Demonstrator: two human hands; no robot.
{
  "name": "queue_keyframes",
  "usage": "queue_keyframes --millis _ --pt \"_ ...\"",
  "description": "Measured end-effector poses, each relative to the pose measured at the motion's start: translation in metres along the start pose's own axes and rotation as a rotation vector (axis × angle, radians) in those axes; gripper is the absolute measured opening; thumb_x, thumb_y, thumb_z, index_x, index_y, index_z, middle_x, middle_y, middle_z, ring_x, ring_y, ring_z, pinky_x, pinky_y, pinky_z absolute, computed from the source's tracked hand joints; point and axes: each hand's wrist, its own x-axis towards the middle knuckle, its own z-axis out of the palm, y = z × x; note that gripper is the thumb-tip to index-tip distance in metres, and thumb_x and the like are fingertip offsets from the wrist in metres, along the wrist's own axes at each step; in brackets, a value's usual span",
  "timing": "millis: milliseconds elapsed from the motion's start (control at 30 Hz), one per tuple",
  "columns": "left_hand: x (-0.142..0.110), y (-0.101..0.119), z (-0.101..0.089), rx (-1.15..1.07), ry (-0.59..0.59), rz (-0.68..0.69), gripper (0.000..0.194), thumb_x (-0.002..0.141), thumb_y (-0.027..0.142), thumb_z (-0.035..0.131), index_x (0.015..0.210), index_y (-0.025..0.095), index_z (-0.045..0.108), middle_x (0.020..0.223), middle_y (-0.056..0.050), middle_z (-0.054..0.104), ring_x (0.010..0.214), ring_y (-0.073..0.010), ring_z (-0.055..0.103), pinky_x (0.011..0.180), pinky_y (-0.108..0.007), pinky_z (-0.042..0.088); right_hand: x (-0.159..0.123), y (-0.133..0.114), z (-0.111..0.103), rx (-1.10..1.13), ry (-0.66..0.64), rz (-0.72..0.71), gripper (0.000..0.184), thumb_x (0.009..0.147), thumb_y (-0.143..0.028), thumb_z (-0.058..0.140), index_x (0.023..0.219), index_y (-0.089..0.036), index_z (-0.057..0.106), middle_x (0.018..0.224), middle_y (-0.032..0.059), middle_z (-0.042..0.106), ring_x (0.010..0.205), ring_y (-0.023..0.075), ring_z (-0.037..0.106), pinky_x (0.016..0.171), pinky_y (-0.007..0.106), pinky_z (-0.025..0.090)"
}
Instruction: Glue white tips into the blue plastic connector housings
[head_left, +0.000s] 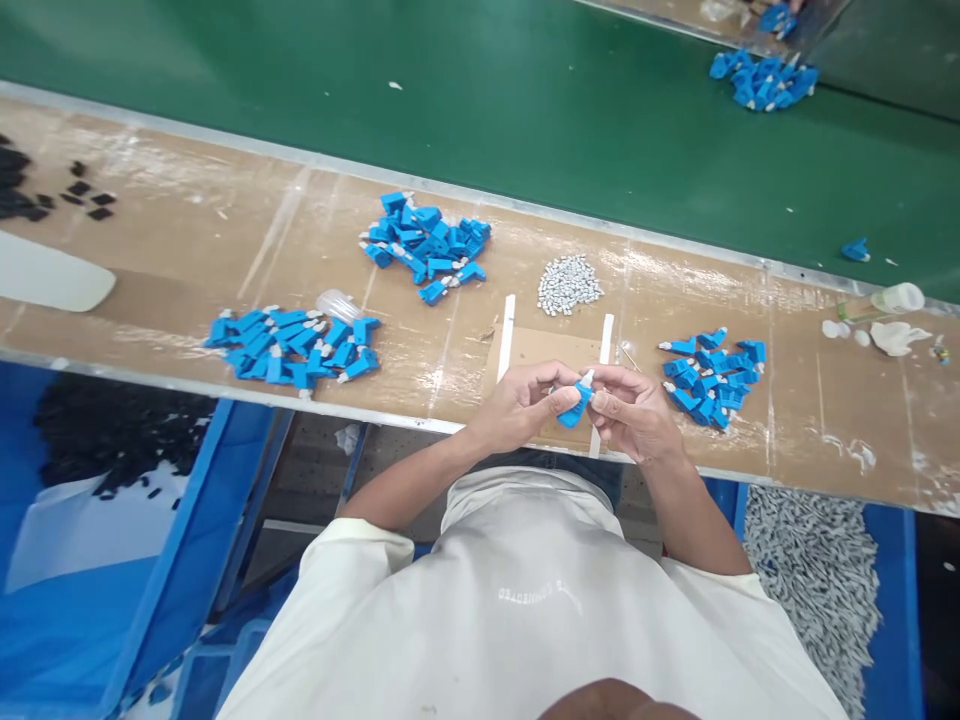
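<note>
Close in front of my body, over the bench's near edge, both hands meet at a small blue plastic piece with a white tip (574, 408). My left hand (529, 405) pinches it between thumb and fingers from the left. From the right, my right hand (628, 408) is closed, thumb and fingertips at the piece's side by the white tip. Beneath the hands lies a cardboard patch (555, 348) with a white strip (507, 335) on either side. A pile of small grey-white parts (569, 285) sits just beyond it. Right of my hands lies a heap of similar blue pieces (712, 375).
More blue pieces lie in a far heap (427, 240) and a left heap (296, 345). A green belt (480, 120) runs behind the bench. A bottle (885, 302) lies right. Blue bins hold black parts (112, 430) at left and grey parts (814, 580) at right.
</note>
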Motion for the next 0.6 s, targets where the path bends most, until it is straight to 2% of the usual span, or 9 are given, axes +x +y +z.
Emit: queue_keyframes --millis 100,167,300,367,400,433,500,567,600 --pt "0.006 0.001 -0.009 0.115 0.028 0.009 0.05 0.083 0.063 0.074 0.092 0.014 0.072 0.079 -0.005 0.068 0.068 -0.0135 0.06 0.065 -0.026 0.048 -0.002 -0.005 0.002 -0.023 0.049 -0.03 0.05 0.06 -0.043 0.097 0.102 -0.021 0.08 0.063 -0.0052 0.058 0.046 0.0069 0.053 0.032 0.014 0.041" --pt "0.018 0.004 -0.029 0.293 0.13 0.047 0.044 0.085 0.058 0.073 0.092 0.014 0.072 0.079 -0.005 0.069 0.069 -0.0147 0.062 0.066 -0.026 0.049 -0.005 -0.01 -0.002 -0.038 0.069 -0.039 0.05 0.062 -0.042 0.097 0.104 -0.021 0.081 0.064 -0.0047 0.057 0.047 0.0074 0.053 0.031 0.013 0.039" --pt "0.046 0.019 -0.1 0.785 0.625 0.228 0.024 0.089 0.041 0.07 0.09 0.018 0.07 0.087 -0.007 0.071 0.082 -0.0198 0.064 0.08 -0.032 0.051 -0.013 -0.018 -0.018 -0.104 0.109 -0.061 0.043 0.065 -0.047 0.095 0.096 -0.021 0.082 0.062 -0.0032 0.055 0.047 0.008 0.05 0.031 0.014 0.036" --pt "0.052 0.026 -0.131 0.979 0.795 0.266 0.018 0.089 0.036 0.07 0.089 0.018 0.067 0.093 -0.011 0.071 0.093 -0.0251 0.065 0.09 -0.038 0.049 -0.015 -0.02 -0.025 -0.131 0.136 -0.075 0.042 0.064 -0.049 0.095 0.092 -0.021 0.082 0.06 -0.0027 0.054 0.047 0.0079 0.049 0.031 0.015 0.036" --pt "0.051 0.027 -0.14 1.042 0.853 0.275 0.017 0.09 0.035 0.069 0.09 0.018 0.067 0.097 -0.013 0.071 0.098 -0.0274 0.064 0.094 -0.041 0.048 -0.016 -0.02 -0.027 -0.14 0.146 -0.077 0.043 0.062 -0.05 0.095 0.09 -0.021 0.082 0.06 -0.0025 0.054 0.047 0.0079 0.049 0.032 0.015 0.036" --pt "0.048 0.026 -0.145 1.085 0.898 0.282 0.017 0.092 0.035 0.066 0.093 0.018 0.066 0.101 -0.015 0.07 0.101 -0.0289 0.064 0.096 -0.042 0.048 -0.018 -0.021 -0.03 -0.149 0.155 -0.076 0.043 0.061 -0.051 0.096 0.089 -0.021 0.082 0.059 -0.0024 0.054 0.046 0.0081 0.049 0.032 0.015 0.036" --pt "0.036 0.019 -0.141 1.122 0.946 0.288 0.022 0.096 0.038 0.06 0.102 0.017 0.066 0.107 -0.016 0.069 0.1 -0.0281 0.065 0.094 -0.041 0.048 -0.023 -0.023 -0.036 -0.181 0.177 -0.084 0.042 0.059 -0.052 0.096 0.085 -0.021 0.082 0.057 -0.0019 0.054 0.045 0.0088 0.049 0.032 0.017 0.036" --pt "0.021 0.006 -0.126 1.127 0.893 0.261 0.026 0.099 0.04 0.056 0.107 0.018 0.067 0.105 -0.012 0.069 0.091 -0.0237 0.066 0.088 -0.037 0.051 -0.03 -0.029 -0.049 -0.237 0.234 -0.134 0.042 0.058 -0.053 0.096 0.081 -0.022 0.082 0.056 -0.0011 0.056 0.045 0.0101 0.049 0.033 0.019 0.036" --pt "0.014 -0.002 -0.117 1.124 0.818 0.229 0.026 0.099 0.04 0.056 0.107 0.018 0.068 0.102 -0.01 0.07 0.086 -0.0216 0.066 0.085 -0.035 0.052 -0.033 -0.034 -0.059 -0.276 0.286 -0.173 0.041 0.058 -0.053 0.095 0.081 -0.022 0.082 0.056 -0.0007 0.057 0.045 0.0108 0.049 0.034 0.02 0.037"
